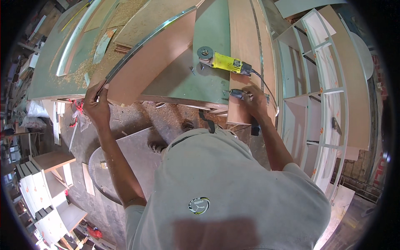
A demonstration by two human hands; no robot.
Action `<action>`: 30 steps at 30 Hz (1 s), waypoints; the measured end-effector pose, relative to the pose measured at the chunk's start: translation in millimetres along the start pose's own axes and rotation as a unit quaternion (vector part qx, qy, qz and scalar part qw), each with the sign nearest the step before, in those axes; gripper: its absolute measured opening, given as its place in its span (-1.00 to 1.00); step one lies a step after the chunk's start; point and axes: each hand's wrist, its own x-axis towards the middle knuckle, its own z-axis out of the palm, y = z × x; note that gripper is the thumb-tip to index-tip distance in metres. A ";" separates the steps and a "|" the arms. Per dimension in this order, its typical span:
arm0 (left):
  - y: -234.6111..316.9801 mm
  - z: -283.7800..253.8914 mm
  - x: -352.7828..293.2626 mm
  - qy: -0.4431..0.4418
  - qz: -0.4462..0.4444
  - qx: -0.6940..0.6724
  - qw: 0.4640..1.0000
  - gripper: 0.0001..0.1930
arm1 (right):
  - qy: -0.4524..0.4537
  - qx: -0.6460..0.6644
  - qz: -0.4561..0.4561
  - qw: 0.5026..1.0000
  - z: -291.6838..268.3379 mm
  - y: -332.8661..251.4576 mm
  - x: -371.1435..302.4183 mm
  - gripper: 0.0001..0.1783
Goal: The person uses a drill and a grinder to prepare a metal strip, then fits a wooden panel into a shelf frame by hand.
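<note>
My left hand (98,102) pinches the near end of a long brown wooden board (154,62) that stands on edge on the green-topped workbench (175,83). A shiny metal strip (146,39) runs along the board's upper edge. At the bench's right front, my right hand (255,100) is wrapped round a dark power drill (237,93), its bit pointing left; the hand hides much of its body. Beyond it lies a yellow angle grinder (227,63) with a grey disc. A few small screws or metal bits (193,71) are scattered left of the grinder.
Another flat board (243,41) with a metal strip lies under the grinder's body and cable. Sawdust and offcuts (104,43) cover the bench's left part. A white shelf frame (318,91) stands on the right. A rounded dark panel (125,160) lies on the floor, and cabinets (46,183) stand lower left.
</note>
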 end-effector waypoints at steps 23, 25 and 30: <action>2.0 -0.6 1.6 0.012 0.019 0.000 1.000 -0.75 | -0.156 -0.267 -0.235 0.921 157.0 -18.1 135.7 -0.81; 0.9 -5.3 1.6 0.010 0.022 0.025 0.999 -0.74 | -0.185 -0.240 -0.190 0.934 149.2 -25.5 138.1 -0.80; 3.4 -0.1 2.5 -0.002 0.007 0.013 1.000 -0.75 | -0.295 -0.007 -0.061 0.954 106.9 -9.0 139.4 -0.86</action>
